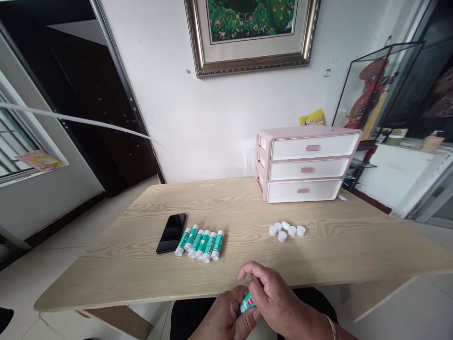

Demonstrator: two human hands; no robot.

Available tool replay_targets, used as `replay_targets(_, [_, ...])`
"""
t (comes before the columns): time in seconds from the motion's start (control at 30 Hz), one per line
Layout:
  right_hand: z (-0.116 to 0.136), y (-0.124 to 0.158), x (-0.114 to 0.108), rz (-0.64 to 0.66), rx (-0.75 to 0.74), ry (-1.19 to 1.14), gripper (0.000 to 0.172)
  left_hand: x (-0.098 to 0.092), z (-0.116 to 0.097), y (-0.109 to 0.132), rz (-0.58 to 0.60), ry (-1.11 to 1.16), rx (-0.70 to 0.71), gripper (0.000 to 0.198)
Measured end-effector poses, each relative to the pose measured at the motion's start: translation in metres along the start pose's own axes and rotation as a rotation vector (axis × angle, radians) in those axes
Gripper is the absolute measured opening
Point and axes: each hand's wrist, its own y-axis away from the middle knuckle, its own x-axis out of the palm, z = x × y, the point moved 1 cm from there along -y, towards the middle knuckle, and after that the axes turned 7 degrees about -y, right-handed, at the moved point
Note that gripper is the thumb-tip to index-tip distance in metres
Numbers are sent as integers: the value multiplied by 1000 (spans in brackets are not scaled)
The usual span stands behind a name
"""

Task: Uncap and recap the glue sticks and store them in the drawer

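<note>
Just past the table's near edge, above my lap, my left hand is wrapped around a green and white glue stick. My right hand closes over the upper end of this same glue stick, its thumb pressed there and its index finger curled above. That end is hidden by the fingers, so whether a cap is on it cannot be seen. On the table to the left, several green glue sticks lie side by side in a slanted row. Several small white caps sit loosely grouped to the right.
A black phone lies left of the glue stick row. At the back right of the wooden table stands a pink and white drawer unit, with a yellow packet behind its top. A framed picture hangs on the wall.
</note>
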Motion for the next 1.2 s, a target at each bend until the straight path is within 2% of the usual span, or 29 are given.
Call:
replay_targets(0.1, [8, -16, -46, -297, 18, 80, 25, -5, 17, 14, 11, 127, -85, 55])
replay_targets(0.17, [18, -28, -72, -428, 23, 134, 28, -8, 32, 18, -91, 97, -169, 55])
replay_targets(0.23, [28, -40, -84, -441, -46, 263, 28, -11, 43, 13, -282, -83, -185, 51])
replay_targets(0.27, [30, -46, -85, -421, -72, 336, 28, -11, 47, 7, -383, -179, -158, 50])
replay_targets(0.33, [30, -57, -79, -367, -94, 485, 27, -10, 51, -11, -500, -341, -63, 49])
replay_targets(0.43, [19, -72, -66, -315, -125, 679, 22, -6, 51, -45, -598, -594, 9, 48])
replay_targets(0.5, [9, -80, -61, -297, -184, 788, 17, -5, 49, -64, -637, -762, -33, 47])
replay_targets(0.6, [-9, -89, -58, -264, -250, 909, 12, -4, 48, -86, -647, -1023, -218, 45])
replay_targets(0.7, [-26, -96, -58, -229, -259, 1005, 10, -5, 47, -98, -562, -1268, -393, 52])
replay_targets(0.77, [-33, -99, -57, -216, -238, 1049, 8, -6, 46, -102, -505, -1358, -434, 55])
replay_targets(0.93, [-39, -97, -54, -149, -285, 1063, 17, -8, 41, -104, -461, -1384, -422, 49])
replay_targets(1.0, [-44, -93, -57, -166, -312, 1052, 20, -9, 38, -102, -456, -1383, -411, 44])
replay_targets(1.1, [-60, -86, -71, -304, -273, 1029, 29, -9, 36, -93, -478, -1375, -365, 42])
replay_targets(1.2, [-74, -79, -93, -461, -125, 1014, 41, -9, 38, -83, -549, -1342, -283, 44])
